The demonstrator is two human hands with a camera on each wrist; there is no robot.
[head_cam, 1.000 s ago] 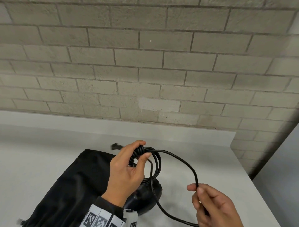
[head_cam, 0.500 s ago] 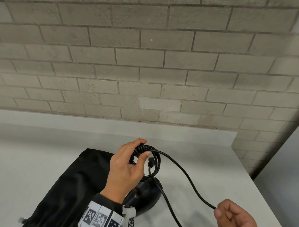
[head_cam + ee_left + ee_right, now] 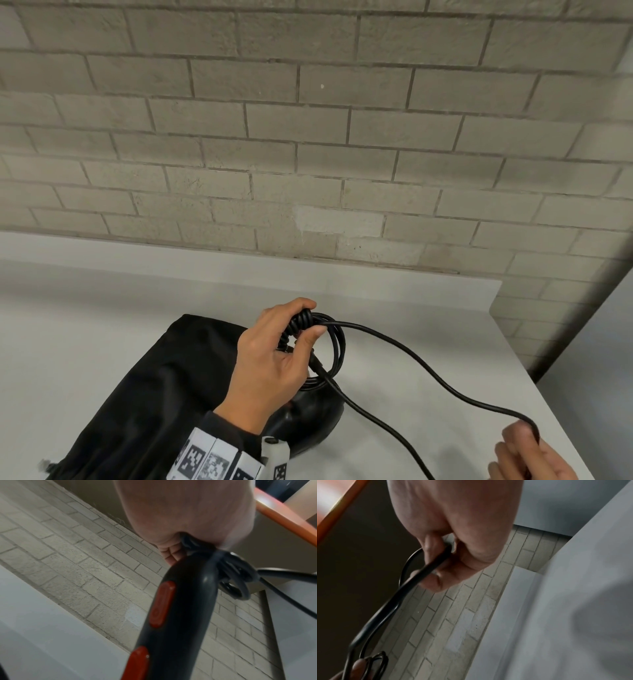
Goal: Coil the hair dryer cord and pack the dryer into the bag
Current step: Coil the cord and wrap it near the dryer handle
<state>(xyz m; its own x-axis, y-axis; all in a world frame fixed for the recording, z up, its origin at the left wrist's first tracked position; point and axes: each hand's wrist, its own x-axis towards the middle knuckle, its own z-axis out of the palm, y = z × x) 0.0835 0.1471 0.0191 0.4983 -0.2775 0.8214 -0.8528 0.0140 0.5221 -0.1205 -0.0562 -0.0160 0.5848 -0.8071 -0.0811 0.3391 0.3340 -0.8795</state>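
Note:
My left hand grips the top of the black hair dryer's handle together with several coiled loops of its black cord. The dryer's head rests on the white table just below that hand. In the left wrist view the dryer handle shows two red buttons, with cord loops beside my palm. From the coil the cord runs right to my right hand at the frame's bottom right, which pinches it; the right wrist view shows the cord between its curled fingers. The black bag lies flat left of the dryer.
A white table carries everything; its right edge drops off beside my right hand. A grey brick wall stands close behind the table's back lip.
My right hand has slid along the cord, down and to the right, drawing the wide loop out into a long slack strand. My left hand kept its grip in place.

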